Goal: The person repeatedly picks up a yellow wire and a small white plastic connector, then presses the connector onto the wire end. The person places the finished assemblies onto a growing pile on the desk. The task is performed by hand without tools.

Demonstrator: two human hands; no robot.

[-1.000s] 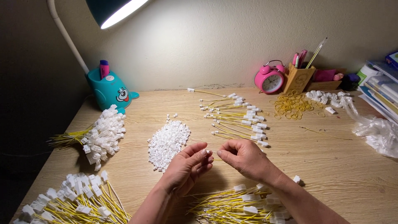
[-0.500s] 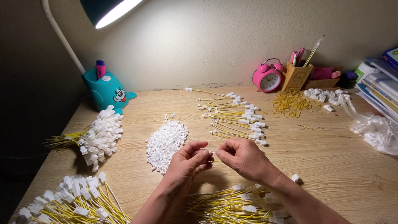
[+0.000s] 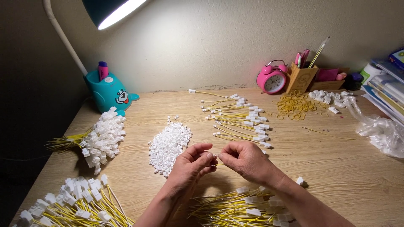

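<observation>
Between the two hands, just above the near middle of the wooden surface (image 3: 336,168), a small white connector (image 3: 215,156) is pinched at the fingertips. The left hand (image 3: 190,166) closes its thumb and forefinger on it from one side, and the right hand (image 3: 246,160) meets it from the other with its fingers curled shut; a short bit of yellow wire shows below the fingertips, though which hand carries it cannot be told.

Just left of the left hand lies a heap of loose white connectors (image 3: 169,145). Below the wrists, at the near edge, a bundle of yellow wires with white plugs (image 3: 240,206) lies under the forearms. Beyond the hands, finished wires (image 3: 240,120) are spread in rows, each with a white plug at its end.

At the left edge sits a tied bunch of plugged wires (image 3: 99,138), and another pile (image 3: 71,204) fills the near left corner. Farther back stand a teal desk lamp base (image 3: 110,91), a pink alarm clock (image 3: 272,80) and a cardboard pen holder (image 3: 301,75), with yellow rubber bands (image 3: 296,103) scattered before them. A clear plastic bag (image 3: 381,130) lies at the right.
</observation>
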